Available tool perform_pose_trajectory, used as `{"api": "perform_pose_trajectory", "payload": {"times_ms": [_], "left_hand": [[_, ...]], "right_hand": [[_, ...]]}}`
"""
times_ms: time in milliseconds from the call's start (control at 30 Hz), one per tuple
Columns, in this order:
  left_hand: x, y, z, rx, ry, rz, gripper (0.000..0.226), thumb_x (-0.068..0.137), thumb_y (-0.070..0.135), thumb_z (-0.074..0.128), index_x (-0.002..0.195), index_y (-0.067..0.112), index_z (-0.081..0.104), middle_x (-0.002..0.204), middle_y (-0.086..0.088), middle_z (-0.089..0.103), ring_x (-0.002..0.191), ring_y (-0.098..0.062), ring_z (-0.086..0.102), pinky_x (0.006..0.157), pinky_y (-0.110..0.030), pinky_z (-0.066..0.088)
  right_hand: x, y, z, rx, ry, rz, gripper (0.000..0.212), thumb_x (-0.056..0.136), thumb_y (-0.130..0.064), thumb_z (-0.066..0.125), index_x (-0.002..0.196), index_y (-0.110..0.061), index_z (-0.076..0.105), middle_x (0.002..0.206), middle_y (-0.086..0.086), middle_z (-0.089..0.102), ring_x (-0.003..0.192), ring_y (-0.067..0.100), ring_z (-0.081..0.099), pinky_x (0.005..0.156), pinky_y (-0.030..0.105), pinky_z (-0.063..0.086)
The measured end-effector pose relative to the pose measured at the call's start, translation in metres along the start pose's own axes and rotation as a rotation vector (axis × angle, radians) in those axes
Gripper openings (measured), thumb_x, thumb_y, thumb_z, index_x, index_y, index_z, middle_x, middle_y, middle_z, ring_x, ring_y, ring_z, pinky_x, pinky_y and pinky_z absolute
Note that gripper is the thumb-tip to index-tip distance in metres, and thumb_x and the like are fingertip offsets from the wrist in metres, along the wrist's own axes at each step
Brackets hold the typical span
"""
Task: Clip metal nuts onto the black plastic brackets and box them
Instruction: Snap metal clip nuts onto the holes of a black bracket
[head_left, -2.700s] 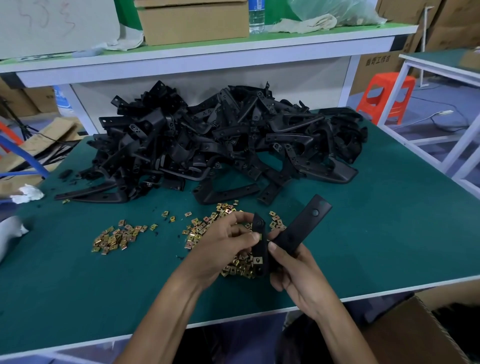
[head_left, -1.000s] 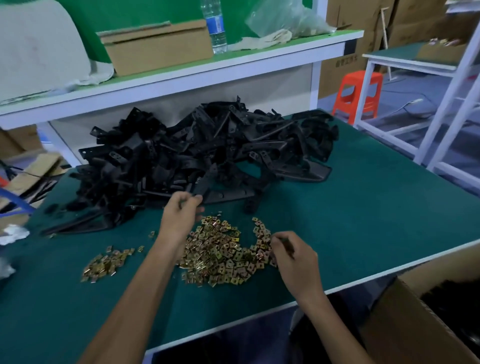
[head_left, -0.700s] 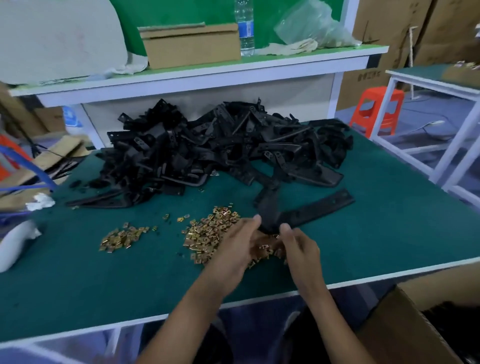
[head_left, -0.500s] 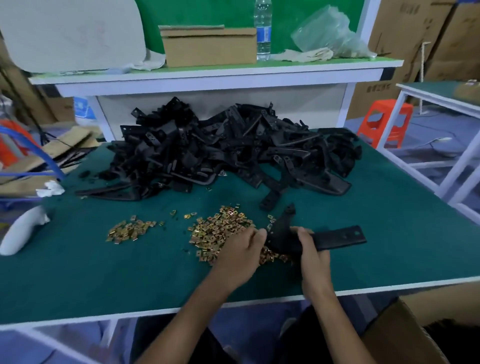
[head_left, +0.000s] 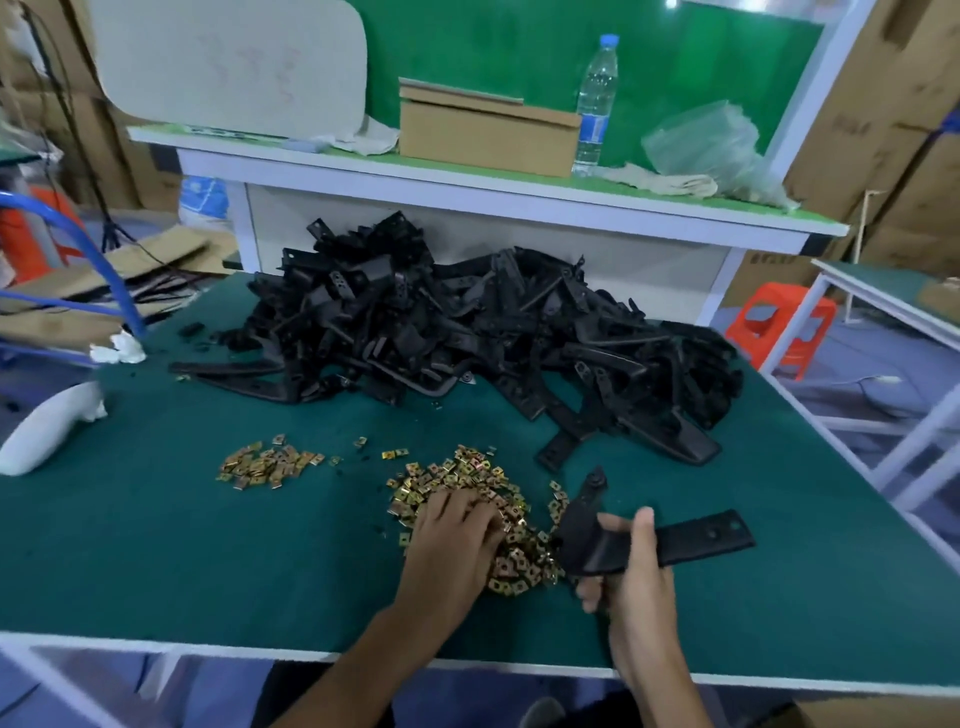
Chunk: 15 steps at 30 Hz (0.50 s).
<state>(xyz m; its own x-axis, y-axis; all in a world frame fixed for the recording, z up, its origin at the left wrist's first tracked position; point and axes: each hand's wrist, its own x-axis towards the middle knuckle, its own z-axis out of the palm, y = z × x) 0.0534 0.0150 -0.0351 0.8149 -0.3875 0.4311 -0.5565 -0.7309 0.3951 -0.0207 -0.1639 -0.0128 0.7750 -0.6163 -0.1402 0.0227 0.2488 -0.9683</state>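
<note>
Black plastic bracket (head_left: 691, 540) should be light and stiff, so my right hand (head_left: 641, 587) grips it at the bend, just beside the gold nuts (head_left: 467, 473). My left hand (head_left: 452, 540) lies loose on that pile. They look tiny and slippery, so pinch the edges.

place: factory assembly workshop | evidence: green-matted workbench (head_left: 156, 545), heaped black brackets (head_left: 467, 338), stacked cartons (head_left: 883, 130)

bracket pile (head_left: 441, 332) sits at the back of the table (head_left: 156, 545), big nut heap (head_left: 467, 478) in front of it, smaller nut heap (head_left: 265, 465) off to the left, lone bracket (head_left: 701, 540) just right
</note>
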Motion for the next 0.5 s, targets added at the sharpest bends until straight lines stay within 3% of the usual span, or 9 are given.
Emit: {"api": "perform_pose_trajectory", "payload": {"times_ms": [167, 267, 367, 500], "left_hand": [[-0.004, 0.004, -0.009, -0.178, 0.143, -0.054, 0.024, 0.099, 0.041, 0.054, 0.102, 0.021, 0.067, 0.102, 0.010, 0.065, 0.097, -0.011, 0.052, 0.085, -0.029, 0.045], [-0.006, 0.004, -0.016, -0.342, 0.135, -0.168, 0.027, 0.102, 0.040, 0.052, 0.116, 0.021, 0.065, 0.109, 0.013, 0.065, 0.102, -0.006, 0.053, 0.085, -0.025, 0.044], [-0.006, 0.004, -0.022, -0.392, 0.126, -0.253, 0.033, 0.105, 0.031, 0.048, 0.134, 0.022, 0.061, 0.120, 0.015, 0.062, 0.111, -0.003, 0.050, 0.091, -0.017, 0.036], [-0.006, 0.011, -0.031, -0.579, 0.064, -0.364, 0.024, 0.104, 0.026, 0.051, 0.121, 0.034, 0.066, 0.110, 0.025, 0.063, 0.104, 0.010, 0.057, 0.083, -0.005, 0.041]], "right_hand": [[0.000, -0.008, 0.028, 0.059, -0.075, 0.070, 0.045, 0.101, -0.050, 0.051, 0.106, -0.009, 0.067, 0.065, 0.009, 0.063, 0.043, 0.018, 0.055, 0.037, 0.028, 0.041], [-0.005, -0.002, 0.037, 0.050, -0.152, 0.066, 0.031, 0.091, -0.034, 0.070, 0.103, -0.005, 0.067, 0.067, 0.006, 0.064, 0.047, 0.017, 0.056, 0.041, 0.027, 0.046], [-0.011, 0.006, 0.037, -0.011, -0.227, 0.014, 0.039, 0.073, -0.031, 0.080, 0.096, -0.001, 0.070, 0.071, 0.013, 0.066, 0.052, 0.022, 0.057, 0.045, 0.029, 0.048], [-0.013, 0.013, 0.035, -0.034, -0.235, -0.032, 0.033, 0.073, -0.028, 0.082, 0.088, -0.001, 0.070, 0.068, 0.014, 0.064, 0.053, 0.025, 0.056, 0.045, 0.031, 0.047]]}}
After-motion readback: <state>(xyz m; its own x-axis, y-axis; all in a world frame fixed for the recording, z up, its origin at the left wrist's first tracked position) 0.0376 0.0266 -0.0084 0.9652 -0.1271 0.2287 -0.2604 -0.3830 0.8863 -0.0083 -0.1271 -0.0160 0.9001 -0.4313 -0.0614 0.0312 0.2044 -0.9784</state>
